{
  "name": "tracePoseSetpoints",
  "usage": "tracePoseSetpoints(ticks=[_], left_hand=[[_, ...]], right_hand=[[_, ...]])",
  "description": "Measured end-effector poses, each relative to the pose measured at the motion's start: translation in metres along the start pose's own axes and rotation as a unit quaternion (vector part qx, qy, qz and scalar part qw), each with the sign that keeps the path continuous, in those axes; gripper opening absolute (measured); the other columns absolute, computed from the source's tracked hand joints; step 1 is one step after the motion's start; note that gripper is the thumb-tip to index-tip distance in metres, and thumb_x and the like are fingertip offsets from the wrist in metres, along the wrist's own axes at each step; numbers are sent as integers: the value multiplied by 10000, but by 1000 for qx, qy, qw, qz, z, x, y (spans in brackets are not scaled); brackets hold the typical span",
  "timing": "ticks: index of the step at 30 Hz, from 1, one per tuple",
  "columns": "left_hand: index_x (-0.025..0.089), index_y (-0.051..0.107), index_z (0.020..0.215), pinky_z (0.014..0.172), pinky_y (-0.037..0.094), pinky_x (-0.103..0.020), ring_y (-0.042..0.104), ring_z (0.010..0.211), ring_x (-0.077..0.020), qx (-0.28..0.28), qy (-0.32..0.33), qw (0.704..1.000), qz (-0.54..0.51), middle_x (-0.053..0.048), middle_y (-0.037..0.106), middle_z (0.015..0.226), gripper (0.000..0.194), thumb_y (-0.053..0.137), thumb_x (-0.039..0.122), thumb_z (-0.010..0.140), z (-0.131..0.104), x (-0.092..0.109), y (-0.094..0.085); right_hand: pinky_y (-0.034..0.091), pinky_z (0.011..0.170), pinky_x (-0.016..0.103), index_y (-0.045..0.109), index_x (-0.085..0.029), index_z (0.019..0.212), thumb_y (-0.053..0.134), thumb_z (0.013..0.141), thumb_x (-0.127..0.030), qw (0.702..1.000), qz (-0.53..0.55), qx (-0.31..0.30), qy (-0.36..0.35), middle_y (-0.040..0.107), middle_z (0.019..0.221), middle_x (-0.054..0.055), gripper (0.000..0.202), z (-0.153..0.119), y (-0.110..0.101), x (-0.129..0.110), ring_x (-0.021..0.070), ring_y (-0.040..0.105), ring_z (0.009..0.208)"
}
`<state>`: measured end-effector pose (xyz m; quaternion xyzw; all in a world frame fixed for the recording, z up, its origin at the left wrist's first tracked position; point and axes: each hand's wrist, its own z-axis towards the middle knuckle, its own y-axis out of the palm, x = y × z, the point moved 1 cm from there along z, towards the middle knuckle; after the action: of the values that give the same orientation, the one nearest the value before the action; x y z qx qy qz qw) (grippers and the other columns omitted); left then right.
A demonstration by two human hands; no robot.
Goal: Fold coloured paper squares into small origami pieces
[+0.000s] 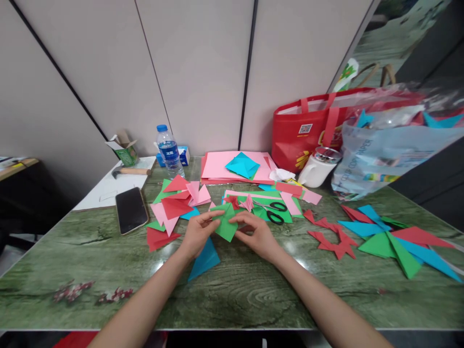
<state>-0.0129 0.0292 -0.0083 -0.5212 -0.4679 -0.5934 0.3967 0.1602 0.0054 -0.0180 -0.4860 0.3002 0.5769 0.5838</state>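
Between my two hands, just above the table, is a folded green paper square [227, 224], turned so a corner points toward me. My left hand [197, 233] pinches its left edge between thumb and fingers. On the right edge, my right hand [256, 234] grips it the same way. A blue folded paper [206, 260] lies on the table beside my left wrist. Beyond my right hand, black-handled scissors [273, 212] rest on green and pink sheets. Left of my left hand sits a loose pile of red, pink and green folded papers [176, 207].
A phone [132, 210], a hammer [131, 171] and a water bottle [170, 152] stand or lie at left. At the back are stacked pink sheets [217, 166], a white mug [316, 170], a red bag [293, 133] and a plastic bag [377, 154]. Red cut paper [335, 237] lies right.
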Motion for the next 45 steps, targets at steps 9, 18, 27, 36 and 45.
tracePoseSetpoints(ticks=[9,18,27,36,45], left_hand=[[158,673,996,616,439,-236,565,684,-135,-25,-18,999,11,-51,675,856,372,711,189,628,-1,0,0],[171,696,955,514,339,-198,440,550,-80,-14,-5,998,61,5,622,667,369,736,173,588,-1,1,0],[183,684,987,531,367,-225,430,546,-94,-28,-24,999,22,11,558,616,375,720,292,630,-5,3,6],[137,692,953,447,123,-218,193,464,-54,5,10,994,105,80,254,470,402,752,280,582,-6,3,8],[136,699,934,441,210,-209,302,443,-59,30,-2,997,73,50,441,472,400,757,268,562,-9,5,12]], right_hand=[[510,603,248,658,-222,892,683,695,-246,998,-39,-44,-8,504,929,34,200,-1,-5,-2,129,565,725],[460,550,230,660,-201,746,676,703,-338,998,-60,-21,-8,533,815,27,145,1,-3,-6,138,549,702],[470,524,264,508,-198,679,701,645,-406,986,92,76,120,549,565,-37,286,0,6,1,139,568,522],[460,507,250,501,-188,673,701,650,-407,984,98,86,122,543,578,-35,297,0,8,-2,129,572,514],[490,507,255,581,-189,777,688,672,-374,986,96,103,91,526,587,-37,237,-2,9,-2,126,565,503]])
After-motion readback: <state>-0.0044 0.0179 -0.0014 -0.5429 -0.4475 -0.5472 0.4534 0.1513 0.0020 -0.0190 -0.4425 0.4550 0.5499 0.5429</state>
